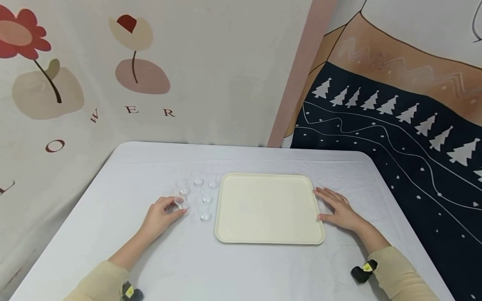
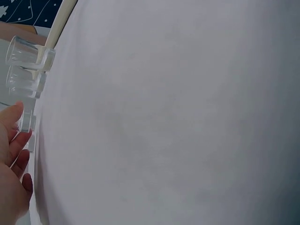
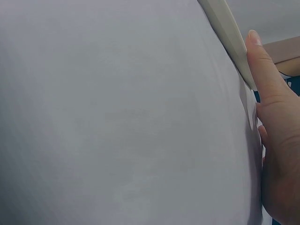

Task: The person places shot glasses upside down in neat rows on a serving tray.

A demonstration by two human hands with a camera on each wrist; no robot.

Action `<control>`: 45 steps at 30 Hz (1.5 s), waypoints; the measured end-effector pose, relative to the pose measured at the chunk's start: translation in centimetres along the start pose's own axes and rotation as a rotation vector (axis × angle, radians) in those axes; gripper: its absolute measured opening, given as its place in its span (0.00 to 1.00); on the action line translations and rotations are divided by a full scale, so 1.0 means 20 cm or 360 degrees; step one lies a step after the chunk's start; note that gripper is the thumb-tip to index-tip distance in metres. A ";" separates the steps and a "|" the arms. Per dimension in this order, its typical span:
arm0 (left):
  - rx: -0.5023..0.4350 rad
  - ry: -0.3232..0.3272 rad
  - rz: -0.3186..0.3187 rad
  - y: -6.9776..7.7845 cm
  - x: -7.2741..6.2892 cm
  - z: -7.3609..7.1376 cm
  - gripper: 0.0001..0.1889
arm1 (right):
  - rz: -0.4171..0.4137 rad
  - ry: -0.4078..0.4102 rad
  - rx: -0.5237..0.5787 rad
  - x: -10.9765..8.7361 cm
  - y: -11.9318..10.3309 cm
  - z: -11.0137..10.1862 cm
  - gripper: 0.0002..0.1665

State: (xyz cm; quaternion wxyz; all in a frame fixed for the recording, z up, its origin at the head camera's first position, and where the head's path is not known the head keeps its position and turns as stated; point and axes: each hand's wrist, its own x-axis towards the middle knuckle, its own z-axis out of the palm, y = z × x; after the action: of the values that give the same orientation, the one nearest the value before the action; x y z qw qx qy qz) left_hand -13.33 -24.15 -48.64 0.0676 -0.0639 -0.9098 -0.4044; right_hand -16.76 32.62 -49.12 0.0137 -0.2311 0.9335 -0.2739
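Note:
Small clear cups with thick round bases stand in a loose cluster left of a cream tray. At the cluster's near left, my left hand holds one clear cup between thumb and fingers. In the left wrist view the thumb and index finger lie on either side of that cup, and two more cups stand beyond it. My right hand rests at the tray's right edge, fingers extended and spread. The right wrist view has its thumb against the tray's rim.
Other clear cups stand near the tray's left side, one close to its lower left edge. A white cloth covers the table. Behind it hang a flower-print curtain and a dark tree-patterned cloth.

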 end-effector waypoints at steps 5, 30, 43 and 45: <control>0.0007 0.0044 -0.0024 0.02 -0.01 -0.02 0.16 | 0.0000 -0.0001 0.0017 0.00 0.00 0.00 0.48; -0.0106 0.0210 0.0068 0.21 -0.04 -0.03 0.14 | 0.0016 -0.0005 0.0014 0.01 0.02 0.01 0.49; -0.0209 0.0238 0.0222 0.33 -0.03 0.05 0.16 | 0.0015 -0.0011 0.0026 0.01 0.00 0.00 0.49; -0.0225 0.0242 0.0243 0.34 -0.03 0.06 0.16 | 0.0010 -0.0010 0.0027 0.01 0.01 0.00 0.49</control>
State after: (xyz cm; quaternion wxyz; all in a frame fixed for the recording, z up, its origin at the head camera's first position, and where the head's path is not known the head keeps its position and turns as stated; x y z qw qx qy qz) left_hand -11.66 -18.70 -44.55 0.1622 -0.1068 -0.8637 -0.4650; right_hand -16.96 32.63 -49.19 0.0196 -0.2290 0.9318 -0.2810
